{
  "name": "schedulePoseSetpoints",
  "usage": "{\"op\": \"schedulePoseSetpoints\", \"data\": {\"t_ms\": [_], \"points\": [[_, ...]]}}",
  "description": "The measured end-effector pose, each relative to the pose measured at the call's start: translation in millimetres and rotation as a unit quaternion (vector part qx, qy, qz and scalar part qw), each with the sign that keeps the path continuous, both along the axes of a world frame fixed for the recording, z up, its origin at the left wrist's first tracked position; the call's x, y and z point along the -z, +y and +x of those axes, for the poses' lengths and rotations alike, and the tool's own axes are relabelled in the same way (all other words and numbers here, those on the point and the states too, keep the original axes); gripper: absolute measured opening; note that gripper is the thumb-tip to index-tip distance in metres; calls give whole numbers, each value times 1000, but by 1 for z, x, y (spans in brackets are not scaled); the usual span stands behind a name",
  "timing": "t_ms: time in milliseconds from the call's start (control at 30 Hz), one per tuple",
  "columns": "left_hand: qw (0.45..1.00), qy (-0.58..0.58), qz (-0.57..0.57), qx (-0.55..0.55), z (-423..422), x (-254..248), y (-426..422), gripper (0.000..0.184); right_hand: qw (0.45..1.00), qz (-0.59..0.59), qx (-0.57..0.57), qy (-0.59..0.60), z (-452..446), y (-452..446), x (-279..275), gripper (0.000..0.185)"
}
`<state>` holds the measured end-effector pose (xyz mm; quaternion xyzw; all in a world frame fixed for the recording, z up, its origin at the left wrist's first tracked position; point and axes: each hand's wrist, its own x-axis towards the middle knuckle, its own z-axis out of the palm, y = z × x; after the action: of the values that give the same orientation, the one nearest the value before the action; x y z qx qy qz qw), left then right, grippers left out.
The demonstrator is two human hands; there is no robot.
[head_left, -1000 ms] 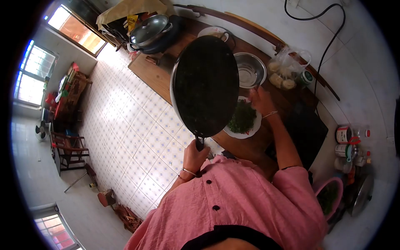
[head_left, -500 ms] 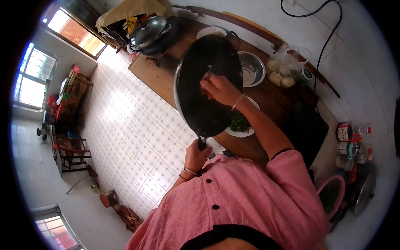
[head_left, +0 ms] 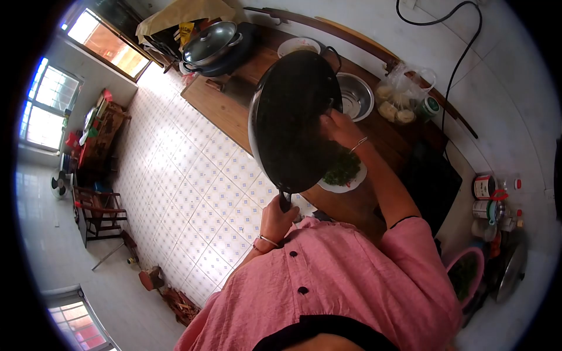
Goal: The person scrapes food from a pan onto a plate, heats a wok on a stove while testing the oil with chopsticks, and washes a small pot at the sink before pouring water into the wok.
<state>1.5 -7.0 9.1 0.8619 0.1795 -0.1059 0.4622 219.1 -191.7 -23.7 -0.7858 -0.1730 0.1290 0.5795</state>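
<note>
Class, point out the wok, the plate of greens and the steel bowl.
Wok point(head_left: 293, 120), head view: dark inside.
Plate point(head_left: 341, 189), head view: lower rim.
Steel bowl point(head_left: 362, 94), head view: inner wall.

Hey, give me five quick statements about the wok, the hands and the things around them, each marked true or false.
1. The left hand holds the wok by its handle. True.
2. The wok lies flat on the table. False: it is held up, tilted.
3. Greens lie on the white plate. True.
4. Both hands grasp the wok's handle. False: only the left does; the right hand is away from it.
5. A clear plastic bag sits beside a jar. True.
</note>
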Motion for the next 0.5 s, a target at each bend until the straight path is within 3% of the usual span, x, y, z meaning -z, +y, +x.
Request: {"op": "schedulePoseSetpoints", "data": {"t_ms": [267,500], "points": [[1000,-4,-2,7,1,8,1,35,994,77,64,42,-8,-38,13,24],[1000,10,2,-7,2,12,2,36,992,37,124,5,-20,-63,12,24]]}}
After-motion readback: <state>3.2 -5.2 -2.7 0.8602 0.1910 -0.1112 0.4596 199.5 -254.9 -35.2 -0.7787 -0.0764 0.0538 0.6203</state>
